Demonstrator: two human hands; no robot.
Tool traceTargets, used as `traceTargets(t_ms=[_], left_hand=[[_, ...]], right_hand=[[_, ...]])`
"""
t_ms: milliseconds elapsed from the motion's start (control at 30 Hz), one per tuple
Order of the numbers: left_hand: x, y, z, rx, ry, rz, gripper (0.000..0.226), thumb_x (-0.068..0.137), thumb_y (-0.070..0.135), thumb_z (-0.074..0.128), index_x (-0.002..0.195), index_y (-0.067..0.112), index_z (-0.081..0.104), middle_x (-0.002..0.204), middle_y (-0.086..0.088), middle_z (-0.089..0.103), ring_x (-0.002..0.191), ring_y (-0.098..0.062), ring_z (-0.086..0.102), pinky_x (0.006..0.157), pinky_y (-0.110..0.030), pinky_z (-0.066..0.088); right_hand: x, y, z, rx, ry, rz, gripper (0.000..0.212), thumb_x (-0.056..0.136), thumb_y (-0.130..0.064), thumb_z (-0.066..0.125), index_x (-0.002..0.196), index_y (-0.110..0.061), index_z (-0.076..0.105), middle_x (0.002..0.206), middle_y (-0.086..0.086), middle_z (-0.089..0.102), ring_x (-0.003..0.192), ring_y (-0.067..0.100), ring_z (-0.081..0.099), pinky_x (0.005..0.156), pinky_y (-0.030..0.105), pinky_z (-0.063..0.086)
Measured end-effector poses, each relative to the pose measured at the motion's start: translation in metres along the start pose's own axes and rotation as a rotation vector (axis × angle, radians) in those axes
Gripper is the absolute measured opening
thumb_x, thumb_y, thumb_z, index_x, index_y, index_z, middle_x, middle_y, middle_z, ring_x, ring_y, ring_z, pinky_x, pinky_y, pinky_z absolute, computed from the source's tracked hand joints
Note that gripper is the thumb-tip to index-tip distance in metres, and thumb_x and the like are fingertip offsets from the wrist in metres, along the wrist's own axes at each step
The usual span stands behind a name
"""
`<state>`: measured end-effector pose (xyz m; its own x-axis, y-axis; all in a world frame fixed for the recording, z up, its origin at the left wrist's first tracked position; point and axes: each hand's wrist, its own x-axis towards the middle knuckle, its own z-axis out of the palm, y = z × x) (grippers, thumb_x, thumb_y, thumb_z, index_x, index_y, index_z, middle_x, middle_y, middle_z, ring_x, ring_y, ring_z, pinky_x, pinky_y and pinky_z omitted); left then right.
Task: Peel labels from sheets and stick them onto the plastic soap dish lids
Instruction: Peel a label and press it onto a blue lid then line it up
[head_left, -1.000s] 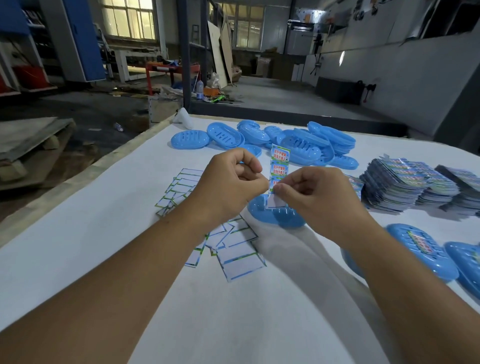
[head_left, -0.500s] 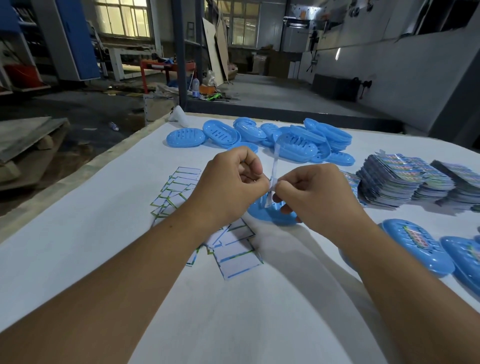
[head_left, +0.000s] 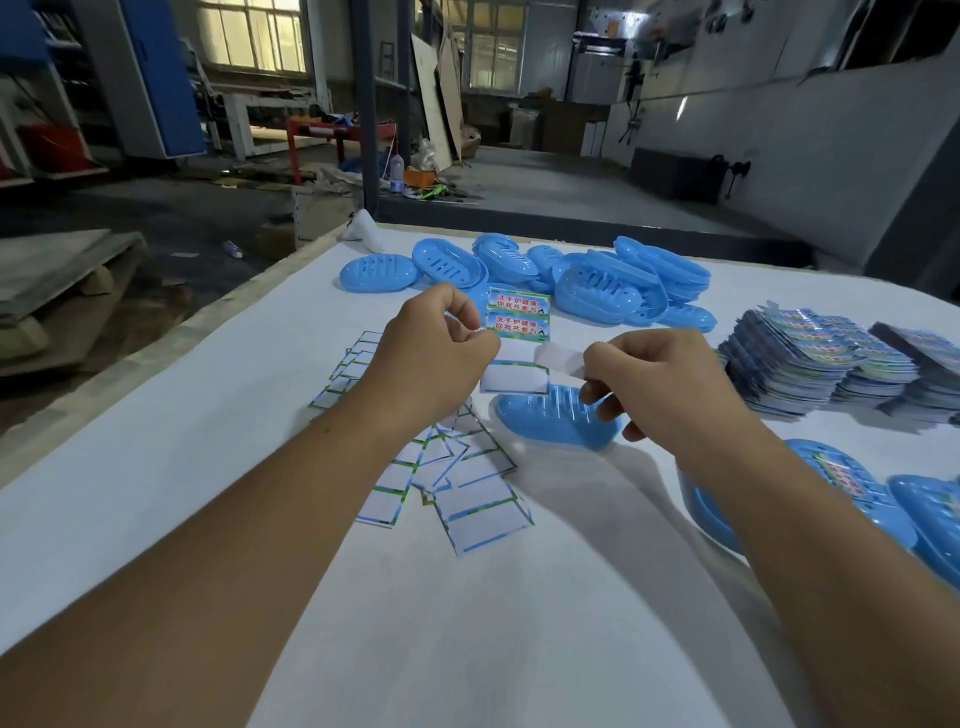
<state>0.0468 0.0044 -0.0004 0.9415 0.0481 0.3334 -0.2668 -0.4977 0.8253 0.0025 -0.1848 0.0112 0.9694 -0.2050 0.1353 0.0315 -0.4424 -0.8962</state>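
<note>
Workshop's pretty dim and cluttered at the back, but up front the big white cloth-covered table (head_left: 156, 493) is where it's all happening. Left hand (head_left: 436, 358) is pinching the edge of a glossy label sheet (head_left: 517, 332), two green-bordered stickers with red print on top and one bare white slot at the bottom where a label has come off. Right hand (head_left: 660, 389) has thumb and fingertips nipped on that peeled label (head_left: 558, 358), which shows only its pale back and looks thin and floppy. My guess is it's held by the edge so the sticky side doesn't grab the fingers. Directly below sits an oval sky-blue slotted plastic soap dish lid (head_left: 556, 421), flat on the table and unlabelled, parked right under the hands so the sticker only has a short drop. Used white backing sheets with blue-green borders (head_left: 467, 483) are tossed in a loose scatter by the left forearm, out of the way. Far side has a heap of more blue lids (head_left: 597, 280), smooth shiny moulded plastic; fresh stacks of printed label sheets (head_left: 810, 364) wait on the right, and a finished blue lid with a sticker on it (head_left: 841, 478) lies near the right arm.
</note>
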Motion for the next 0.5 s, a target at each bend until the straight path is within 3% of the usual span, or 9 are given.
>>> traceTargets(t_ms=[233, 500], left_hand=[[0.0027, 0.0007, -0.0007, 0.087, -0.033, -0.087, 0.013, 0.094, 0.023, 0.047, 0.083, 0.028, 0.052, 0.067, 0.01, 0.058, 0.052, -0.001, 0.052, 0.049, -0.023, 0.034], [0.0032, 0.0013, -0.001, 0.162, -0.05, -0.142, 0.019, 0.099, 0.021, 0.037, 0.084, 0.028, 0.049, 0.081, 0.005, 0.057, 0.067, -0.008, 0.052, 0.052, -0.027, 0.036]], right_hand=[[0.0005, -0.001, -0.0019, 0.076, -0.019, 0.106, 0.02, 0.084, -0.024, 0.06, 0.075, -0.011, 0.073, 0.06, -0.004, 0.069, 0.047, 0.005, 0.056, 0.038, 0.014, 0.039], [0.0, -0.0016, -0.0026, 0.053, -0.017, 0.131, 0.02, 0.082, -0.024, 0.059, 0.076, -0.011, 0.072, 0.06, -0.004, 0.069, 0.048, 0.005, 0.056, 0.04, 0.015, 0.039]])
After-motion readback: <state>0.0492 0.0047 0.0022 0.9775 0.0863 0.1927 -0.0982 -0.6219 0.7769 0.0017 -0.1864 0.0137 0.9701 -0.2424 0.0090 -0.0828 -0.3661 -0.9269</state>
